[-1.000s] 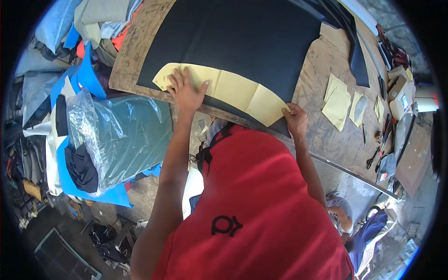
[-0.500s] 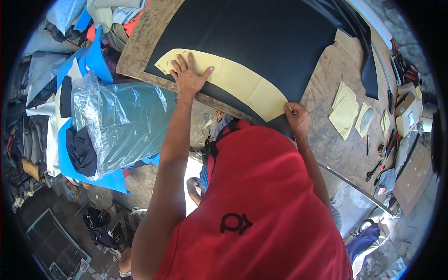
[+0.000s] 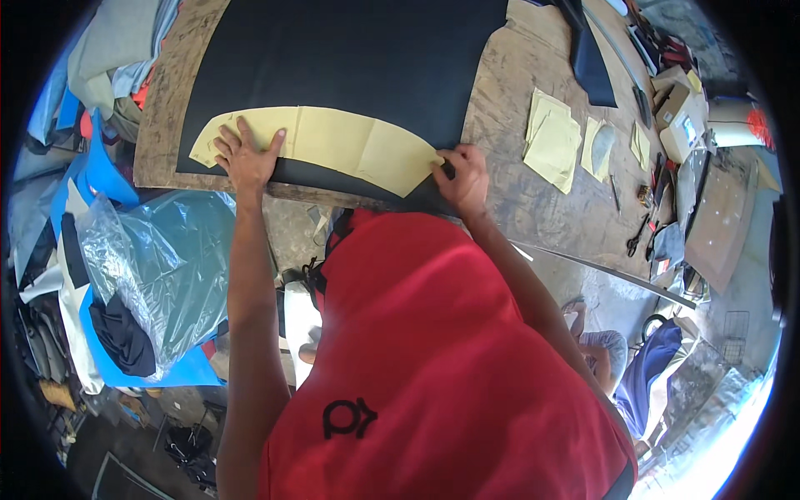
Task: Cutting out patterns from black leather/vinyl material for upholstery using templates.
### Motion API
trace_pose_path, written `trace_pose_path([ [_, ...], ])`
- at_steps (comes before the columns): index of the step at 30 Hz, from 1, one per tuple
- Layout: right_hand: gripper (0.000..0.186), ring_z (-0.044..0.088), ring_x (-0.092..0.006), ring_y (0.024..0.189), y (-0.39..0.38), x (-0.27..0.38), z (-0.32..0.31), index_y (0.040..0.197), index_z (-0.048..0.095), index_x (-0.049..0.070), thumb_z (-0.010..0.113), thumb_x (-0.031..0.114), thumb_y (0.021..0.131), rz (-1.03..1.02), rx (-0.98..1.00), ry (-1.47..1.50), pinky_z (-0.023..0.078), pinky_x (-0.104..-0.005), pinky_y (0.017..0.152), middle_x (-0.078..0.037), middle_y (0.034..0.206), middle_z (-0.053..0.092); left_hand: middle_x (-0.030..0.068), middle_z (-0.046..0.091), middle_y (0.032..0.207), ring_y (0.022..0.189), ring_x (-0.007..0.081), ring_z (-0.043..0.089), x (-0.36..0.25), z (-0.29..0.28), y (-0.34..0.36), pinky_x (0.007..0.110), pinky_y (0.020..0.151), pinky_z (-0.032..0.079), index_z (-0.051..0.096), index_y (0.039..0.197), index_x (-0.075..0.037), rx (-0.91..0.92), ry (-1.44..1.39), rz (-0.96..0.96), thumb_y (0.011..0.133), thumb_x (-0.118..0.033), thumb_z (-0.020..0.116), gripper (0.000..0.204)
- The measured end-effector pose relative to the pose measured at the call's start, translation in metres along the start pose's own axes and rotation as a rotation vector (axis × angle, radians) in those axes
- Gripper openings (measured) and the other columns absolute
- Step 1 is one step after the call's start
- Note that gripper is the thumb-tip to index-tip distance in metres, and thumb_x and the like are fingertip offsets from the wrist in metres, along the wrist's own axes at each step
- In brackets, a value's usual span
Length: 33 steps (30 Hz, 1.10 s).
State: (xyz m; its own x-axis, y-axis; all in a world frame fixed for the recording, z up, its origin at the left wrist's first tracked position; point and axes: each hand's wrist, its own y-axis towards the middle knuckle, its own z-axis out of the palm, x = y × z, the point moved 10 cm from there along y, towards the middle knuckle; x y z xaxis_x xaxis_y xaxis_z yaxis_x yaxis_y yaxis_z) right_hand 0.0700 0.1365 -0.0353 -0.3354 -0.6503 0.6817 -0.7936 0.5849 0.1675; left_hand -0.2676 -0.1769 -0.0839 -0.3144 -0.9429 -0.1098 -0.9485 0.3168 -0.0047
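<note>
A long, curved, creased strip of yellow paper (image 3: 333, 137) lies along the near edge of a large black sheet (image 3: 350, 58) on a wooden worktable (image 3: 508, 92). My left hand (image 3: 248, 158) presses on the strip's left part with fingers spread. At the strip's right end, my right hand (image 3: 461, 173) has curled fingers pinched at the paper's corner, thumb low beside it. Part of the black sheet shows below the strip, next to both hands.
Yellow paper pieces (image 3: 546, 142), black scissors (image 3: 638, 237) and tools occupy the table's right. A plastic-wrapped bundle (image 3: 175, 267) and blue sheets (image 3: 187, 367) are at the lower left. A co-worker (image 3: 596, 354) sits beyond my right arm. Folded fabrics (image 3: 108, 58) are piled upper left.
The view has shifted, moving table and sheet leftward in the picture. My left hand stays spread on the strip; my right hand remains at its right corner, its fingers angled somewhat differently.
</note>
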Motion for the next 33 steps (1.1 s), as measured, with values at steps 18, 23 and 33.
trace_pose_path([
  [18,0.047,0.034,-0.0277,0.154,-0.033,0.049,0.052,0.144,0.062,0.028,0.065,0.039,0.099,-0.505,0.275,-0.423,0.029,-0.0676,0.111,0.004,0.163,0.046,0.0351,0.017,0.168,0.159,0.0498,0.010,-0.001,-0.009,0.006,0.062,0.126,0.011,0.026,0.166,-0.007,-0.029,-0.072,0.033,0.087,-0.086,0.050,0.114],
  [23,0.047,0.037,-0.0296,0.153,-0.030,0.050,0.051,0.142,0.064,0.027,0.068,0.037,0.097,-0.508,0.311,-0.456,0.031,-0.0648,0.111,0.002,0.162,0.048,0.0343,0.016,0.169,0.159,0.0497,0.009,0.000,-0.010,0.004,0.062,0.126,0.012,0.026,0.167,-0.009,-0.038,-0.055,0.024,0.087,-0.085,0.050,0.113],
  [33,0.050,0.032,-0.0283,0.156,-0.030,0.042,0.055,0.146,0.060,0.028,0.066,0.039,0.098,-0.463,0.363,-0.413,0.028,-0.0687,0.111,0.001,0.165,0.044,0.0320,0.015,0.170,0.159,0.0493,0.011,0.005,-0.007,0.011,0.065,0.125,0.013,0.028,0.166,-0.010,-0.045,-0.028,0.045,0.087,-0.085,0.052,0.112],
])
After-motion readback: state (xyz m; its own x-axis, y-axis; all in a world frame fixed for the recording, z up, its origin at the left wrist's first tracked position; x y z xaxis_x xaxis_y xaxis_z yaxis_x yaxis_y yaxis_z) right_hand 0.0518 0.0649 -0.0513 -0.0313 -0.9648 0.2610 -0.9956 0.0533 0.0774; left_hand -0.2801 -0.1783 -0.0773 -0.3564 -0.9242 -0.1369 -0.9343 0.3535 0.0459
